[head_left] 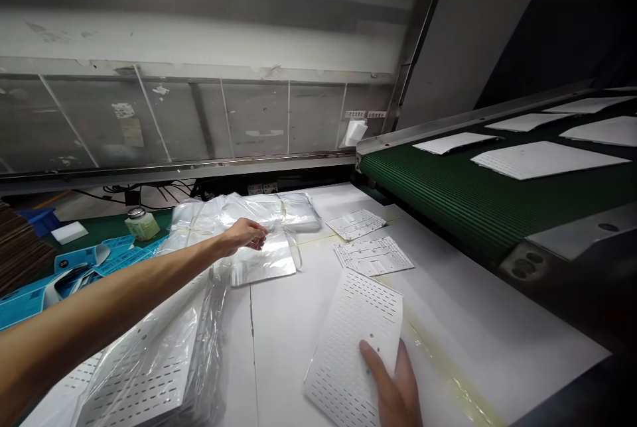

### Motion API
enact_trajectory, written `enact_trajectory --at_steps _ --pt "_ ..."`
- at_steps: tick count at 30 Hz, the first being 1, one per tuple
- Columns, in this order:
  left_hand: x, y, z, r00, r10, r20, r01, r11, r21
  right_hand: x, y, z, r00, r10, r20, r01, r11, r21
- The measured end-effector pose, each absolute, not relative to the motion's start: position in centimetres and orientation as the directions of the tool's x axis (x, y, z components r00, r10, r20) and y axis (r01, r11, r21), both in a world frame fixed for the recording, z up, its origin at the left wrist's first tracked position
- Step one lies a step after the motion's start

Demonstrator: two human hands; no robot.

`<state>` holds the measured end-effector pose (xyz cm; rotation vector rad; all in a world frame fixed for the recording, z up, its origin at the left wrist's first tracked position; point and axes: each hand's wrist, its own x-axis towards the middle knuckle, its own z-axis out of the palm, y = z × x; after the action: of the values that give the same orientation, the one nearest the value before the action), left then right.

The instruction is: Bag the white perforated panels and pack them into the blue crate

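Perforated sheet (348, 341) in my right hand (393, 387), bag (263, 262) in my left hand (243, 235)

Left fingers pinch the bag's edge, apparently to hold it up; right fingers spread around the sheet's edge, propping it.

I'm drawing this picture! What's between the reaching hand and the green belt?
The head view shows a perforated white sheet and a second perforated white sheet on the white table, between the left hand and the green conveyor belt.

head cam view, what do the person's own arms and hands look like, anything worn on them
The left hand and right hand are both bare, with no gloves. The left forearm has no sleeve, watch or bracelet. No ring shows on the visible fingers of the right hand, and its wrist is out of view.
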<state>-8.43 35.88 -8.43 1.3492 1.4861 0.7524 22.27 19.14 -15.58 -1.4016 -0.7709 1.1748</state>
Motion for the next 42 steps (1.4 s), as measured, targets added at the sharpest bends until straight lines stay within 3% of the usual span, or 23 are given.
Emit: enact_trajectory --at_steps 6,16,21,24,26,29,36,38,42 --pt "-7.6 34.8 -5.7 0.068 0.987 -0.148 0.306 0.12 0.944 22.0 19.1 -14.9 0.355 0.93 -0.096 0.039 -0.117 -0.992" --pt "-10.2 32.3 0.5 -0.232 0.972 0.031 0.247 0.028 0.969 21.9 18.8 -15.5 0.318 0.943 -0.1 0.018 -0.112 -0.994" --pt "-7.5 28.2 3.7 -0.145 0.988 0.056 0.186 -0.028 0.982 21.6 18.4 -13.5 0.281 0.955 -0.093 0.076 -0.119 -0.99" --pt "-2.1 23.7 2.2 0.006 0.999 0.042 0.107 -0.043 0.993 20.6 17.5 -10.2 0.185 0.982 0.021 0.214 -0.02 -0.977" --pt "1.5 20.7 -0.1 0.1 0.995 0.018 -0.079 -0.01 0.997 19.9 16.8 -7.9 0.055 0.991 0.12 0.295 0.099 -0.95" --pt "4.7 17.2 -3.9 0.084 0.993 -0.077 -0.285 0.098 0.953 19.7 15.8 -6.2 -0.129 0.981 0.145 0.389 0.184 -0.903" --pt "4.9 14.8 -7.5 0.139 0.97 -0.197 -0.64 0.24 0.73 22.2 15.7 -8.1 -0.008 0.988 0.153 0.572 0.13 -0.81" --pt "4.9 14.8 -7.5 0.196 0.965 -0.172 -0.596 0.256 0.761 23.0 16.7 -7.4 0.012 0.982 0.187 0.628 0.138 -0.766" --pt "5.5 15.4 -7.1 0.107 0.992 -0.063 -0.222 0.085 0.971 26.4 17.6 -3.9 0.089 0.988 0.127 0.613 0.046 -0.789"
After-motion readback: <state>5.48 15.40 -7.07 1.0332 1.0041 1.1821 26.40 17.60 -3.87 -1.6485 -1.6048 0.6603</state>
